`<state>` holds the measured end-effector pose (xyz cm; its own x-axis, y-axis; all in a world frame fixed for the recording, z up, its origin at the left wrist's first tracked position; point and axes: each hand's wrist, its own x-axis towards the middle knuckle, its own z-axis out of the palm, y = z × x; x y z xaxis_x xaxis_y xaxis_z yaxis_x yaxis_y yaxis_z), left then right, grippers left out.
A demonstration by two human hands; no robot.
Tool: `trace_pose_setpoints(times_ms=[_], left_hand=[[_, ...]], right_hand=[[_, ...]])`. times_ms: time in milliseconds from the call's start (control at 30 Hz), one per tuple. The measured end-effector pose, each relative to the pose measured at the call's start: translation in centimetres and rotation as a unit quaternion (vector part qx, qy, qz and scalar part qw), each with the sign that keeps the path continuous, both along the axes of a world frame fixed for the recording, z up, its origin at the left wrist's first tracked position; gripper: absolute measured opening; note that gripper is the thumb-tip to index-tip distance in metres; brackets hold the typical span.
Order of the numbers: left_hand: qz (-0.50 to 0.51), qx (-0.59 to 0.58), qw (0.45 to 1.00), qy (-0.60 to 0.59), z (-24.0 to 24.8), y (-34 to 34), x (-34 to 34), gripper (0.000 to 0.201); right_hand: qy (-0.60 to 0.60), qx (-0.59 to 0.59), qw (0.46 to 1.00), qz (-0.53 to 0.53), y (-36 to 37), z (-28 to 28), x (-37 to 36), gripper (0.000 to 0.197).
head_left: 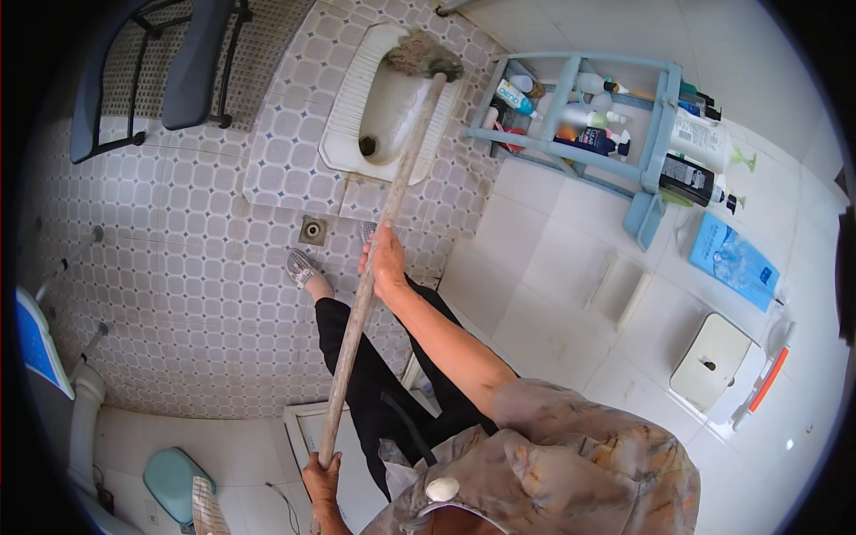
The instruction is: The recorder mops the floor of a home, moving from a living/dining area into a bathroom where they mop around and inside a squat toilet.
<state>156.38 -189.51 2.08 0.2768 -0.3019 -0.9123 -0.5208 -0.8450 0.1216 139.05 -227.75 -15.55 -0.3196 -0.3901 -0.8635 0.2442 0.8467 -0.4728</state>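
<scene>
A mop (355, 330) with a long wooden handle slants from the bottom of the head view up to a white squat toilet (334, 134). Its grey-brown, stringy mop head lies at the far end of the toilet basin, partly over the rim. My right hand (386, 259) is closed round the middle of the handle. Lower down, my left hand (322, 481) grips the handle near its upper end. Both of my feet are on the tiles in front of the toilet, one partly hidden behind the handle.
A light-blue shelf (571, 152) with several bottles stands on the right by the wall. A floor drain (312, 230) lies before the toilet. Dark padded metal-framed furniture (192, 67) is at the upper left. A blue pack (733, 259) hangs on the right wall.
</scene>
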Motion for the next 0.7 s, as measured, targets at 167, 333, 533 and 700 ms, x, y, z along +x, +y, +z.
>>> trace_pose_setpoints(times_ms=[167,333,533,700], left_hand=[[0.172,0.065,0.976,0.115,0.1,-1.9,-1.5,0.049],[0.136,0.052,0.986,0.087,2.0,-8.0,-3.8,0.059],[0.146,0.116,0.978,0.092,2.9,-10.9,-5.8,0.060],[0.120,0.075,0.988,0.060,4.5,-15.0,-8.3,0.060]], right_hand=[[0.063,0.043,0.987,0.141,-0.7,-7.6,0.3,0.049],[0.133,0.098,0.955,0.245,-1.9,-13.1,-2.1,0.056],[0.163,0.139,0.941,0.262,-4.5,-12.6,-3.6,0.058],[0.126,0.136,0.942,0.280,-7.5,-12.1,-4.4,0.057]])
